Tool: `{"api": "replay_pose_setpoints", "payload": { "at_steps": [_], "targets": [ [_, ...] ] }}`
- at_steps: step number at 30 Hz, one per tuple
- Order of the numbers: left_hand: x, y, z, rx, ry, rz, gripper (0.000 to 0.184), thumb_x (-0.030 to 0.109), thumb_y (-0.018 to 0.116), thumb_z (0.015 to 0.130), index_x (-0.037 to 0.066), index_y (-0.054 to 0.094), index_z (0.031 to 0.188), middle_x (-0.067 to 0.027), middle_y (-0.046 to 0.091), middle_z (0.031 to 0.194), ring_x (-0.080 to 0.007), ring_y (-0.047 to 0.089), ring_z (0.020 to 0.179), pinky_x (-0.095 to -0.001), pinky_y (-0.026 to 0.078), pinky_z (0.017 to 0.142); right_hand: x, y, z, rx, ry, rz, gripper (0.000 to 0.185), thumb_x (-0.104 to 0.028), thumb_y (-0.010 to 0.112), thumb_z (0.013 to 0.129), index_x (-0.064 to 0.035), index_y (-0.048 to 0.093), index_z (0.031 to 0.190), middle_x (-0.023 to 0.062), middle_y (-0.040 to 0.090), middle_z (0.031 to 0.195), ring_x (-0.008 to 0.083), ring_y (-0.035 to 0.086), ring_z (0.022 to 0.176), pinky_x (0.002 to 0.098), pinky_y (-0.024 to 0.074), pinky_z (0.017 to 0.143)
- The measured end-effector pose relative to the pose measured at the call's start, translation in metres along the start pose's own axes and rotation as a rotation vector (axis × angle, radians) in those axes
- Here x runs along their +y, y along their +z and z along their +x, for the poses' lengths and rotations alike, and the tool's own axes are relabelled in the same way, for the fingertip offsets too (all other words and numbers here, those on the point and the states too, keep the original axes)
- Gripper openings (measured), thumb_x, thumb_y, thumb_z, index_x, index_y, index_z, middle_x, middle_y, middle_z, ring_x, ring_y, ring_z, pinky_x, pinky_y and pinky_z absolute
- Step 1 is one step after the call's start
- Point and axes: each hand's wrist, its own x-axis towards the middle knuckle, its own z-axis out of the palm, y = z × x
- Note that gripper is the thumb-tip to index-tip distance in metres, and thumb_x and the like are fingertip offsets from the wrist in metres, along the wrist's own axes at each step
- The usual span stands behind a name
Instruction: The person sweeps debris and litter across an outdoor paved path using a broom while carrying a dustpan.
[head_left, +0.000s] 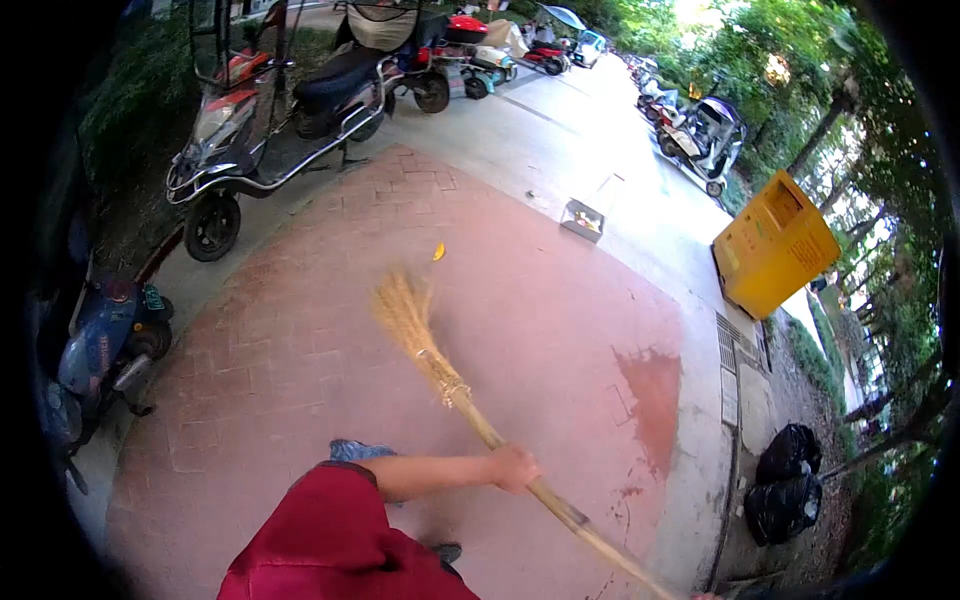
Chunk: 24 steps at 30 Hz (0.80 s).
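Note:
A straw broom [405, 312] slants across the paving, its bristles low over the red bricks and its wooden handle running to the lower right. My left hand [514, 468] is closed around the middle of that handle, with the arm reaching across from a dark red sleeve. At the bottom edge, only a sliver of my right hand [706, 596] shows at the handle's upper end; the rest is cut off by the frame. Just beyond the bristles lies a yellow leaf [439, 252], apart from them.
A long-handled dustpan [582, 220] with litter inside stands ahead. Parked scooters [330, 100] line the left, and another scooter [703, 140] stands at right. A yellow bin [776, 245] and black garbage bags [785, 490] are along the right side. A wet patch [650, 400] darkens the paving.

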Motion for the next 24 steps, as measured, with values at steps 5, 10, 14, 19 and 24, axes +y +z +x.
{"api": "replay_pose_setpoints", "payload": {
  "at_steps": [5,10,14,19,24],
  "targets": [
    [0.120,0.003,0.044,0.205,-0.107,-0.068,0.014,0.019,0.054,0.071,0.006,0.058,0.075,-0.0132,0.059,0.061,-0.0305,0.061,0.058,-0.0428,0.048,0.050,0.018,-0.062,0.160,0.182,-0.085,-0.062,0.022,-0.021,0.058,0.081,-0.0113,0.042,0.071,-0.0020,0.035,0.057,0.0098,0.037,0.052,0.0242,0.0350,0.053],
    [0.144,0.015,0.050,0.136,-0.520,-0.074,0.015,0.021,0.055,0.073,0.006,0.056,0.077,-0.0119,0.061,0.065,-0.0301,0.061,0.059,-0.0429,0.048,0.051,0.144,-0.039,0.215,-0.053,0.425,-0.026,0.024,-0.033,0.055,0.088,-0.0107,0.046,0.085,-0.0034,0.037,0.063,0.0071,0.037,0.054,0.0214,0.0354,0.051],
    [0.137,0.054,0.065,0.244,-0.768,-0.212,0.018,0.023,0.056,0.075,0.008,0.055,0.084,-0.0133,0.062,0.068,-0.0319,0.061,0.061,-0.0440,0.048,0.054,0.248,-0.005,0.247,-0.310,0.734,0.033,0.022,-0.032,0.054,0.089,-0.0112,0.046,0.086,-0.0021,0.039,0.067,0.0085,0.040,0.058,0.0237,0.0374,0.056],
    [0.090,0.099,0.129,0.328,-1.040,-0.347,0.022,0.025,0.058,0.072,0.009,0.055,0.087,-0.0122,0.062,0.068,-0.0320,0.061,0.062,-0.0439,0.047,0.055,0.354,0.062,0.288,-0.550,0.971,-0.035,0.018,-0.026,0.054,0.089,-0.0104,0.046,0.088,-0.0012,0.040,0.067,0.0105,0.040,0.060,0.0256,0.0364,0.060],
    [0.023,0.097,0.280,0.541,-0.705,-0.186,0.021,0.026,0.061,0.068,0.009,0.051,0.076,-0.0095,0.056,0.064,-0.0277,0.058,0.057,-0.0391,0.045,0.050,0.370,0.079,0.440,-0.578,0.886,0.046,0.014,-0.017,0.052,0.088,-0.0088,0.043,0.082,-0.0010,0.035,0.065,0.0103,0.034,0.056,0.0253,0.0337,0.056]
  ]
}}
